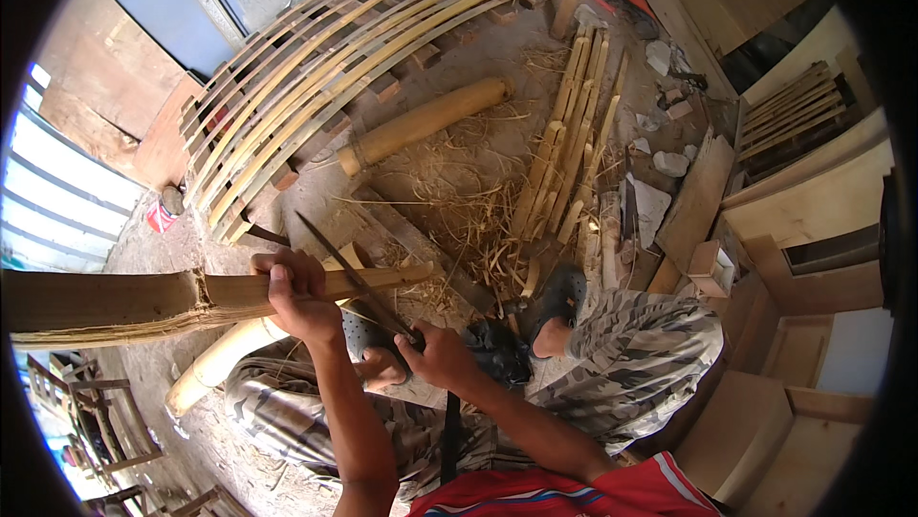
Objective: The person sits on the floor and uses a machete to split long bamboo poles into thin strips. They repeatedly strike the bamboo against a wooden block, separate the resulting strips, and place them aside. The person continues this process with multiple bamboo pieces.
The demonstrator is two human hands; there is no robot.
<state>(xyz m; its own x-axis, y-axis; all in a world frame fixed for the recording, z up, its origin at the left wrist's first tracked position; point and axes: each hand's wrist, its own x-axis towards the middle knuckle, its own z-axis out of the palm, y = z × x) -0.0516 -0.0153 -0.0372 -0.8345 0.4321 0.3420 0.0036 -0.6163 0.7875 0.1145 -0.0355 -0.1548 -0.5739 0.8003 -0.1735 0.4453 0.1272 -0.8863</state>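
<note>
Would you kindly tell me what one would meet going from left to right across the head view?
Small red-and-white container, left hand, right hand, split bamboo strips, pale stone chunk, small wooden box, slatted wooden rack.

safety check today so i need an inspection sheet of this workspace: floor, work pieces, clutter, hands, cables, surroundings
surface: floor, strewn with wood shavings
job's things: bamboo piece; knife, blade crossing the bamboo piece in view, contact unclear
clutter: bamboo pole lying ahead; pile of strips to its right; rubble farther right
hands: left hand grips the bamboo piece; right hand grips the knife's handle
cables: nothing seen
surroundings: row of long strips at upper left; wooden furniture at right
</note>
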